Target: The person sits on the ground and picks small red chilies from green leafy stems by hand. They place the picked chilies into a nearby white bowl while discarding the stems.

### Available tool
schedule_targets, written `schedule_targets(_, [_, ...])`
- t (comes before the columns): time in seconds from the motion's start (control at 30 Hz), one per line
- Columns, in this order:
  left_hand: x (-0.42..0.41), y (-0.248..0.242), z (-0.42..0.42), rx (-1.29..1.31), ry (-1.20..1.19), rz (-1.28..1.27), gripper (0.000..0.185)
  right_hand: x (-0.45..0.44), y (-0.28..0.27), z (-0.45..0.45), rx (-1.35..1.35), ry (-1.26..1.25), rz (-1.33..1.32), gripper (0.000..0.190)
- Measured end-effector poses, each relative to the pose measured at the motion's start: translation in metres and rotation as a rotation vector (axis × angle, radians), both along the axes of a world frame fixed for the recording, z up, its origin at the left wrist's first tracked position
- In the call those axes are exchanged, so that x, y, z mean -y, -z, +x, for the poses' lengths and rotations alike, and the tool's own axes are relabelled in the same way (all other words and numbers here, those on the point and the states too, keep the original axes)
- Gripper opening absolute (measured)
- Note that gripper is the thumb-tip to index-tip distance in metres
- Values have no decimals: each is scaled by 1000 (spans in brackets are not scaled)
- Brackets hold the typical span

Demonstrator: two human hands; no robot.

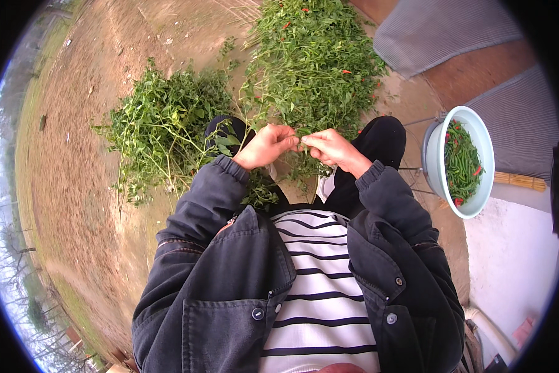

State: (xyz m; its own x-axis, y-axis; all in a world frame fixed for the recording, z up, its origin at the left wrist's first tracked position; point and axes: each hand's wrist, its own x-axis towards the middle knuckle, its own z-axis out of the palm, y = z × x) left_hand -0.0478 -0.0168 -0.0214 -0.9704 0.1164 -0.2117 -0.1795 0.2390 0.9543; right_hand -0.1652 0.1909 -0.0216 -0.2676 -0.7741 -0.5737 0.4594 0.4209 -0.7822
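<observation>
My left hand [271,143] holds a leafy chili pepper plant sprig [225,141] over my lap, its stem running out past the wrist. My right hand [331,148] pinches a green part of the same sprig, thumb and forefinger almost touching those of the left. Whether that part is a pepper or a leaf is hidden by the fingers. Just beyond my hands lies a large heap of cut chili plants [307,65] with a few red peppers among the leaves. Left of my knees is a second, looser pile of plants [172,121].
To the right, a pale blue basin [485,186] with green and red chili peppers [462,163] rests on a metal-legged support. Grey ribbed cloth [447,32] lies behind it. A white wall [507,252] stands at lower right. Bare earth [88,140] stretches away on the left.
</observation>
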Motion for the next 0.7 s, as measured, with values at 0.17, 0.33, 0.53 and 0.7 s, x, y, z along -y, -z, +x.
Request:
schedule_targets(0.17, [-4, -3, 1, 59, -156, -24, 19, 2, -4, 6, 199, 102, -80, 27])
schedule_targets(0.33, [-7, -10, 0, 23, -136, -79, 18, 7, -2, 18, -226, 32, -157, 25])
schedule_targets(0.53, [-4, -17, -1, 35, -42, 5, 15, 11, -9, 20, -774, 63, -139, 23])
schedule_targets(0.7, [-10, -15, 0, -71, -24, -299, 19, 7, -22, 25, -1046, 1, -11, 24])
